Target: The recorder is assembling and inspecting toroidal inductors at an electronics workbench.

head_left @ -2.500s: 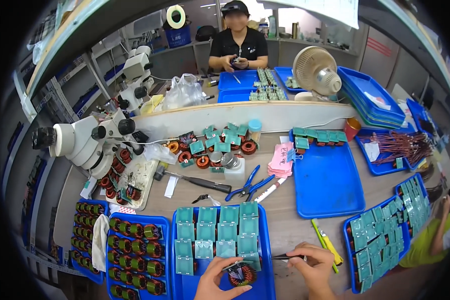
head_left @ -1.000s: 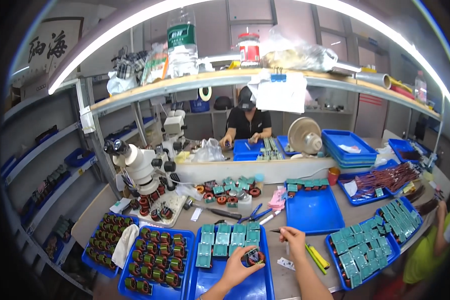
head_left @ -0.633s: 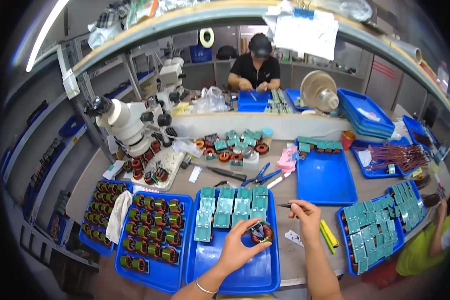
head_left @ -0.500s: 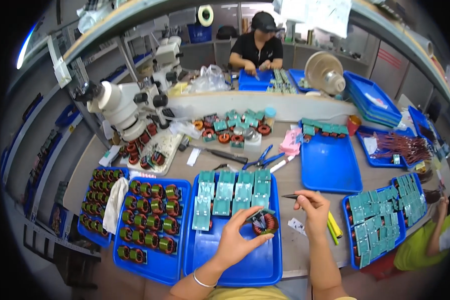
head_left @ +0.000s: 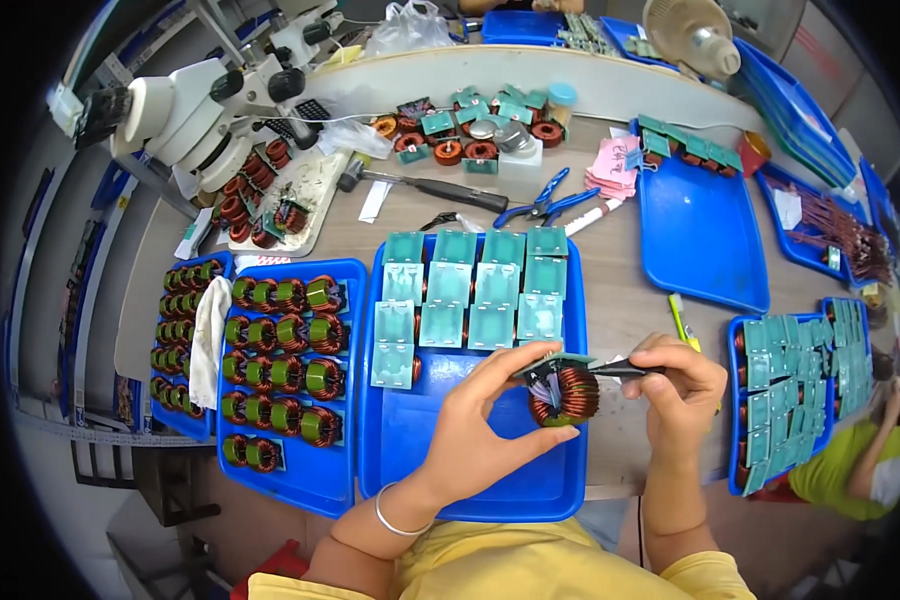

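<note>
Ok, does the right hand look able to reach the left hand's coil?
Probably yes: the coil has its right side uncovered, and the right hand holds a dark slim tool close to it.

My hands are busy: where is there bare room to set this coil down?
Bare: the blue tray beside the pink slips, except its far end; the table between it and the middle tray; the middle tray's near part, partly under the left hand. Crowded: the left coil tray and the near right board tray.
</note>
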### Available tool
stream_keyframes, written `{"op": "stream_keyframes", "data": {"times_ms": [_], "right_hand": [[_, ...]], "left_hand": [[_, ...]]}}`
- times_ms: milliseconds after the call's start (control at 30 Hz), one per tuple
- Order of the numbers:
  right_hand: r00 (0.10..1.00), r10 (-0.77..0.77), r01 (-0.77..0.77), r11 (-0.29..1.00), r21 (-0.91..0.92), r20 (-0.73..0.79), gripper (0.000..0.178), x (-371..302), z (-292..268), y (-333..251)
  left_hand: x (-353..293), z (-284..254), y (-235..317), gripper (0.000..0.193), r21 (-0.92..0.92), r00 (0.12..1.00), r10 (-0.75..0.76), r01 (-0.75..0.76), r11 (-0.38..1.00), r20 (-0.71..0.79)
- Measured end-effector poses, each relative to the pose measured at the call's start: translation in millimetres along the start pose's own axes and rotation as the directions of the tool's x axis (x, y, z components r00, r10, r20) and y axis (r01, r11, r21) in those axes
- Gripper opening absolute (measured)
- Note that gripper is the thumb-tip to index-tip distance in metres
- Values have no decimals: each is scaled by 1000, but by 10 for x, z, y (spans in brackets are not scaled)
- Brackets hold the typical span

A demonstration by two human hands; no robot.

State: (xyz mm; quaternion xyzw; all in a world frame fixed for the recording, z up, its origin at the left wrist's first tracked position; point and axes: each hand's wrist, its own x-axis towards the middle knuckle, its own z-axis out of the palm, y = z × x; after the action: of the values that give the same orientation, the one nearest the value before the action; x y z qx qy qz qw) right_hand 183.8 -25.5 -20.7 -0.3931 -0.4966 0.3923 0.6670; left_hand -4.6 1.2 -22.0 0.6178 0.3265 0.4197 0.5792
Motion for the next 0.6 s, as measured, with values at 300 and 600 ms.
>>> {"op": "stream_keyframes", "data": {"times_ms": [300,600], "right_hand": [[977,-215,213,958,-193,13,32,-17,6,-9],[973,-185,220,927,-304,140,27,-28,72,-68]], "left_hand": [[58,-2,14,59,128,1000,-4,2,992,16],[32,-41,-11,61,145,999,46,-42,989,-22]]}}
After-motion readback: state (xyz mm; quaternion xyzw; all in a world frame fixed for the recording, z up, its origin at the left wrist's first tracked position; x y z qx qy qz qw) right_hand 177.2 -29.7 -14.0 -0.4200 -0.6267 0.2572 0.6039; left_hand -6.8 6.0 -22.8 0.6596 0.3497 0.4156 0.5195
